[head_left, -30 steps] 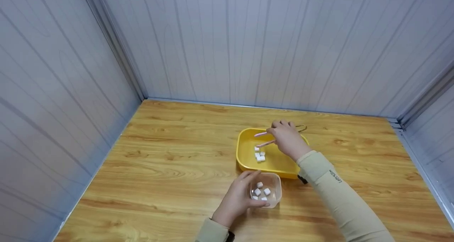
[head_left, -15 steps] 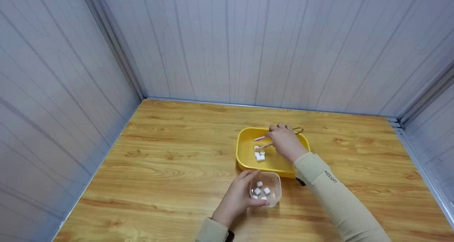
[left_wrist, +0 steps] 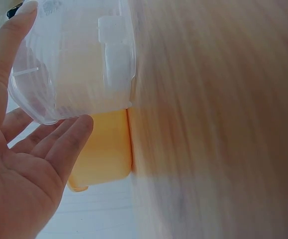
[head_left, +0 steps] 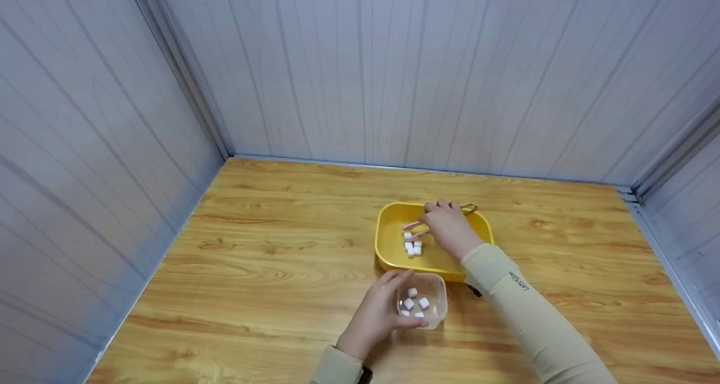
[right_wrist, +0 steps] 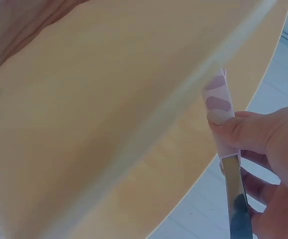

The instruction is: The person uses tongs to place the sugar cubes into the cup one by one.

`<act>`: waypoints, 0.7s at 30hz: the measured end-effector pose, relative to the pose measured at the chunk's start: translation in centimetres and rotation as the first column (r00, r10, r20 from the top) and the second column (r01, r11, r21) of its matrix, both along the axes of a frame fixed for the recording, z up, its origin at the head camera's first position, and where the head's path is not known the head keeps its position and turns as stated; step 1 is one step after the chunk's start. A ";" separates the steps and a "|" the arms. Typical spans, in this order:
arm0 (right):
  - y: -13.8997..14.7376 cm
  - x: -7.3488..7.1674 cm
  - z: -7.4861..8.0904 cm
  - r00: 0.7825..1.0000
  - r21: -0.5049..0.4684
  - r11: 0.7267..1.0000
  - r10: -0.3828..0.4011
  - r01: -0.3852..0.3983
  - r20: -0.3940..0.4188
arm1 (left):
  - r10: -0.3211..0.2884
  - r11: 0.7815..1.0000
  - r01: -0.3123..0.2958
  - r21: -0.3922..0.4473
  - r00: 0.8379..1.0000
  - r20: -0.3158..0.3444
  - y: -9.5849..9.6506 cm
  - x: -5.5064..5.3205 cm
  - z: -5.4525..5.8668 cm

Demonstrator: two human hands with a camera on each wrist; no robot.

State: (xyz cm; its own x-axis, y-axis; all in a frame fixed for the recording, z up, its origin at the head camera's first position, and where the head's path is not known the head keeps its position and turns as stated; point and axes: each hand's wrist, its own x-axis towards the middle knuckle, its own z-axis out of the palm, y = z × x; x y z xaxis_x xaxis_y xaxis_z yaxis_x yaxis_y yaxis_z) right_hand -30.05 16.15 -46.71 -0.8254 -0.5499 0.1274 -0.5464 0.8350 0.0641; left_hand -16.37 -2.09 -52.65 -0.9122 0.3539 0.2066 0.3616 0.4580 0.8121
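In the head view, my right hand [head_left: 451,226] holds pink-tipped metal tongs [head_left: 414,225] over the yellow basin [head_left: 445,260]. Their two arms stand apart, the tips at the topmost of several white cubes [head_left: 409,249] lying there; whether they grip it I cannot tell. The right wrist view has thumb and fingers pinching the tongs [right_wrist: 217,97], with the basin wall [right_wrist: 84,99] filling much of it. My left hand [head_left: 374,311] holds the clear plastic container [head_left: 436,288] between thumb and fingers at its left side. Several white cubes [head_left: 423,303] lie inside.
The container stands just in front of the basin on a wood-grain table [head_left: 270,249]. Pale panel walls [head_left: 394,75] enclose the table at the back, left and right.
My right hand has moved slightly left and down, bringing the tong tips lower among the cubes. The cubes in the basin have shifted a little. The left hand stays on the container.
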 end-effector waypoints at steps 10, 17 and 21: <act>0.1 -0.1 -0.2 1.000 0.001 1.000 -0.013 0.013 0.017 | -0.010 1.000 0.010 0.000 1.000 -0.020 -0.1 0.0 0.0; 0.1 0.0 -0.3 0.999 -0.010 1.000 -0.020 0.020 0.031 | 0.007 1.000 -0.007 -0.008 0.999 0.034 -0.1 0.1 0.1; 0.2 0.1 -0.3 1.000 -0.018 1.000 -0.013 0.013 0.021 | 0.007 1.000 -0.008 0.007 0.998 0.055 -0.1 0.1 0.2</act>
State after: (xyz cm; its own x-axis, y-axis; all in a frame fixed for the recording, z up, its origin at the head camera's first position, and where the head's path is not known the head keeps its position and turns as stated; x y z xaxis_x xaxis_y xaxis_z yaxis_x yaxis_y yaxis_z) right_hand -29.98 16.30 -47.01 -0.8349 -0.5372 0.1199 -0.5368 0.8428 0.0381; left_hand -16.26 -2.15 -52.47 -0.9249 0.3456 0.1583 0.3127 0.4547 0.8340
